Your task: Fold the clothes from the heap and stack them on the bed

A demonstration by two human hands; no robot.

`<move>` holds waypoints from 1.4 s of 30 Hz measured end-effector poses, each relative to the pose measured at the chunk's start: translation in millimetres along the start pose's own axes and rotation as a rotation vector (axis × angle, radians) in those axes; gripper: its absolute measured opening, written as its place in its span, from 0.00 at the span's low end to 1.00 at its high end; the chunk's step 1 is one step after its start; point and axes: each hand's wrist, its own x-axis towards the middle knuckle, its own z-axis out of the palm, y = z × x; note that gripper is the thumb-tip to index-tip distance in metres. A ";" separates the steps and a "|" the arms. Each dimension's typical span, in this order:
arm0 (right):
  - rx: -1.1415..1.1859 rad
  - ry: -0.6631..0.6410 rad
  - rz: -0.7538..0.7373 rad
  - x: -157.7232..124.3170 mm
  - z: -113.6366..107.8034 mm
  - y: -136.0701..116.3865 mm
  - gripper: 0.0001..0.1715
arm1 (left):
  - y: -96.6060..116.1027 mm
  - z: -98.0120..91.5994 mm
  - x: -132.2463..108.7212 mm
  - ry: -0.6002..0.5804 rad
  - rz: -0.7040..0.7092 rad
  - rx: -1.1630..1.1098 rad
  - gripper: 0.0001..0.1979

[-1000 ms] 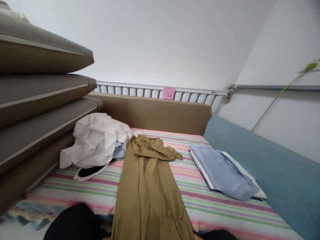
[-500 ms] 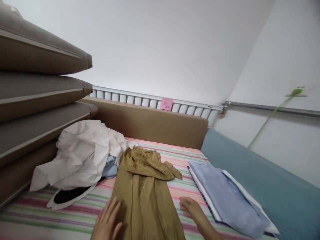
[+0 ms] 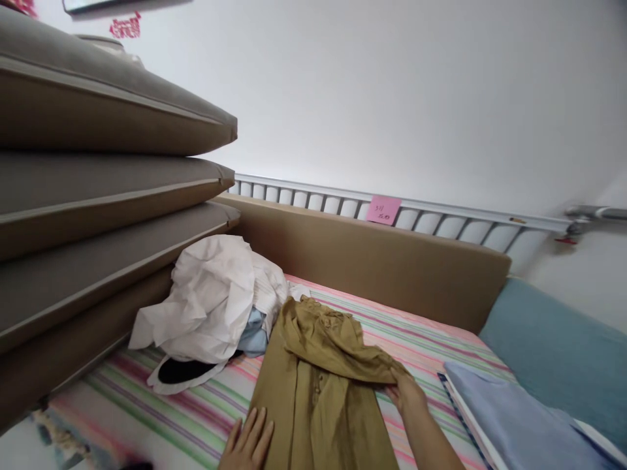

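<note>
An olive-green buttoned garment [image 3: 323,398] lies lengthwise on the striped sheet, one sleeve [image 3: 343,346] laid across its upper part. My left hand [image 3: 248,440] rests flat with fingers spread on its left edge, low in view. At the sleeve's end on the right, my right hand [image 3: 409,395] pinches the cuff between thumb and fingers. Beyond my left hand sits a crumpled heap of white clothes [image 3: 210,294], with a light blue piece [image 3: 253,334] and a black patch showing under it. Folded light-blue and white clothes [image 3: 519,411] lie to the right of my right hand.
Thick brown-grey cushions [image 3: 112,183] are stacked on the left. A brown padded board [image 3: 372,258] closes off the back, before a white radiator [image 3: 450,225] bearing a pink note [image 3: 383,209]. A blue padded panel [image 3: 553,320] borders the right side of the striped sheet [image 3: 147,411].
My right hand has moved from beside the garment up to its sleeve end and taken hold of the cuff. My left hand has settled on the left edge. The view has swung left.
</note>
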 end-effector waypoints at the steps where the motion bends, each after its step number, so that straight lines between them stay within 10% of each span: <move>1: 0.003 0.050 -0.024 0.1 4.5 -11.5 0.39 | 1.5 -2.2 0.2 0.000 0.004 -0.005 0.35; 4: 0.013 0.125 -0.161 -18.2 17.9 -45.2 0.37 | 6.8 -10.9 0.8 0.000 0.002 0.003 0.37; 7: -0.191 -0.086 -0.404 -67.5 25.1 -57.1 0.26 | 10.8 -18.1 1.5 -0.004 -0.022 0.005 0.36; 15: -0.734 -0.872 -0.728 -165.0 9.4 19.4 0.22 | 12.6 -16.1 0.7 -0.130 -0.082 -0.085 0.38; 24: -0.674 -0.738 -0.945 -173.1 9.8 -23.9 0.21 | 16.8 -23.3 2.9 -0.111 -0.116 -0.127 0.35; 32: -0.726 -1.034 -0.952 -156.4 -5.2 31.5 0.33 | 17.5 -22.6 2.6 -0.111 -0.103 -0.094 0.32; 42: -0.829 -0.950 -1.042 -163.8 -4.8 18.6 0.28 | 20.2 -33.3 3.9 -0.066 -0.089 -0.065 0.30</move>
